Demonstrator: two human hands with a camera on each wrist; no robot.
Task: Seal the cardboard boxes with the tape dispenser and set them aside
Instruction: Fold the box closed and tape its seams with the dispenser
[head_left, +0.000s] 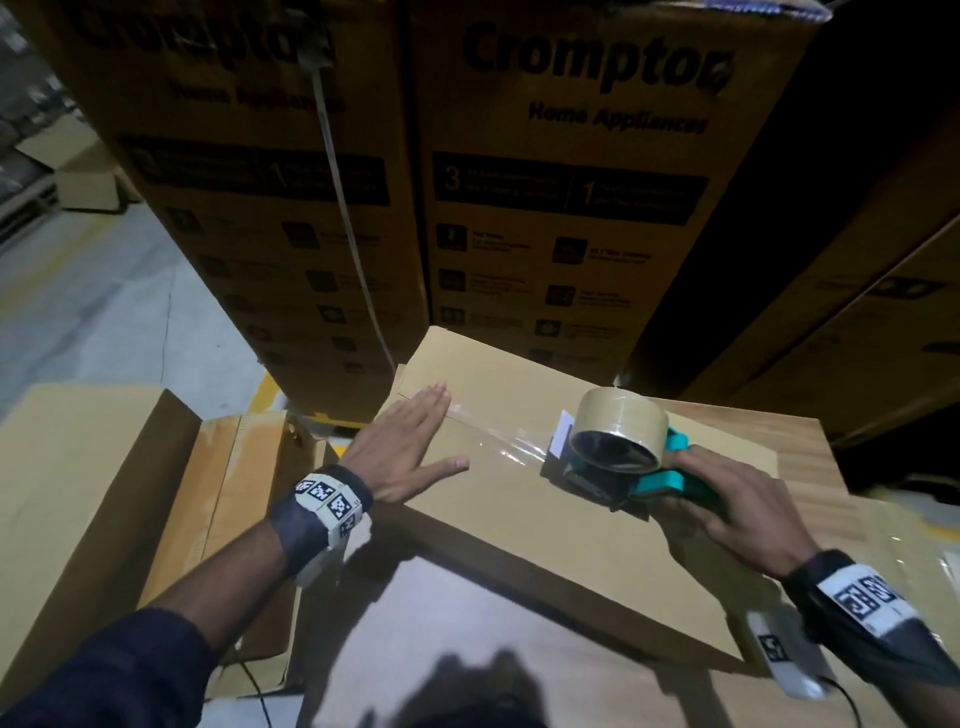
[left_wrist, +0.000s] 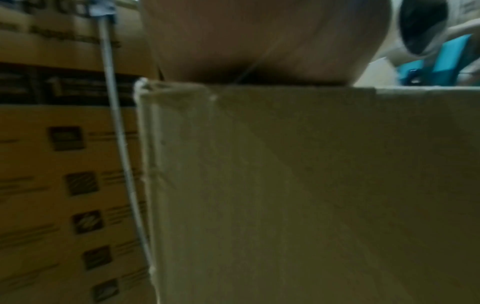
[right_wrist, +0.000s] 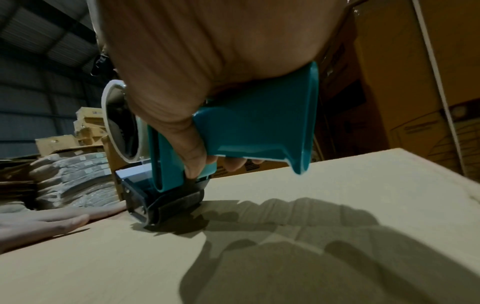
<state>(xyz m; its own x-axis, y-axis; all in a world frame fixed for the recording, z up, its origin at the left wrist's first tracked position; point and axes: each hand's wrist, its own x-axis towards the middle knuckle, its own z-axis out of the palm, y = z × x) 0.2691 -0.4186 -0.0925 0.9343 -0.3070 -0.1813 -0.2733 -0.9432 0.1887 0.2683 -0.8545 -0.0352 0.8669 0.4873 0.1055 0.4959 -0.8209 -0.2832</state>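
A plain cardboard box (head_left: 519, 519) lies in front of me with its flaps closed. A strip of clear tape (head_left: 498, 444) runs along its top seam from my left hand to the dispenser. My left hand (head_left: 410, 441) lies flat on the box top with straight fingers, pressing the taped seam. My right hand (head_left: 727, 504) grips the teal handle of the tape dispenser (head_left: 618, 457), which carries a brown tape roll (head_left: 621, 421) and sits with its black front end on the box top (right_wrist: 259, 257). In the right wrist view the dispenser (right_wrist: 233, 139) touches the cardboard. The box side (left_wrist: 311, 185) fills the left wrist view.
Tall printed cartons (head_left: 545, 182) stand stacked right behind the box, with a white strap (head_left: 343, 208) hanging down one. An open cardboard box (head_left: 104, 493) sits to the left. Further cartons (head_left: 857, 312) rise at the right. Grey floor (head_left: 104, 291) shows at far left.
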